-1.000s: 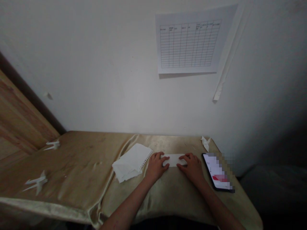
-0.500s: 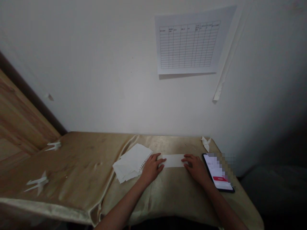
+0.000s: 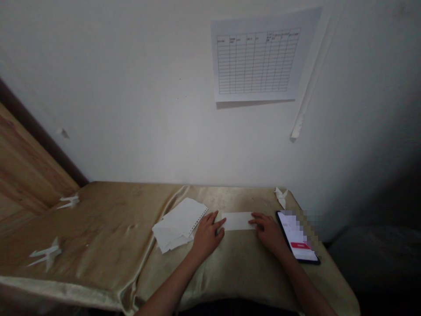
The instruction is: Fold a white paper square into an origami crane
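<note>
Fingers slightly withdrawn, the left hand and right hand, unclenched, touch a flat white rectangular paper strip.

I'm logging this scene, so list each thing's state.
Paper strip: flat
Left hand: open, touching strip
Right hand: open, touching strip
Loose sheets: overlapping
Phone: screen lit
Far-left paper figure: folded
Near-left paper figure: folded
Right paper figure: folded
Cloth: creased
Wall chart: hung

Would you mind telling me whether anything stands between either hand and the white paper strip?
Nothing visible does. The left hand and right hand have fingertips at opposite ends of the strip; the loose sheets and phone lie outside them.
</note>
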Tool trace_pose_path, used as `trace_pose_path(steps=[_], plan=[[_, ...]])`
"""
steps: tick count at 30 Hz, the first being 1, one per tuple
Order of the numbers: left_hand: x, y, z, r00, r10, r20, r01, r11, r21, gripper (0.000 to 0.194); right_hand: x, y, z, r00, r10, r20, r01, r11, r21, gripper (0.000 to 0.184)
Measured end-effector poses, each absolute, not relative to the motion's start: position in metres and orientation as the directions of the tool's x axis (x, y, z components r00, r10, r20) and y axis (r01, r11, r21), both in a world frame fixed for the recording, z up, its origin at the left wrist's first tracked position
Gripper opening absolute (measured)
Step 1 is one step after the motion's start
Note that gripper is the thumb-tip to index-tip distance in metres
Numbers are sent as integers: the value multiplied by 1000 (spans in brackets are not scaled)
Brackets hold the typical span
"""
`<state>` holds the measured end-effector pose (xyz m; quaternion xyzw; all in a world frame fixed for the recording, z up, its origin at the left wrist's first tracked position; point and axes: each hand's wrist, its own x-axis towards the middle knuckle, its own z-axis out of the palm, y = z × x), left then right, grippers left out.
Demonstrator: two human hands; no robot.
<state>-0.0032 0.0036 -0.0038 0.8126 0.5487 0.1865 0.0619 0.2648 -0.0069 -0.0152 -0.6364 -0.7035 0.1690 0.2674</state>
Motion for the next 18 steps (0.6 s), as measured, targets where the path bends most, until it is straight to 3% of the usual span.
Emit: trace_pose_path(steps=[6,10,18], plan=[[13,0,1,215,950,227,909,-280,308,40,245,-10,-4,-6,980,198,885,97,-456,20],[24,3,3,168,968,188,922,-221,317,42,235,-5,-1,17,986,167,915,53,-400,25],[46,4,-2,72,985,160,947,-118,299,72,229,7,-2,28,992,121,921,22,-389,41]])
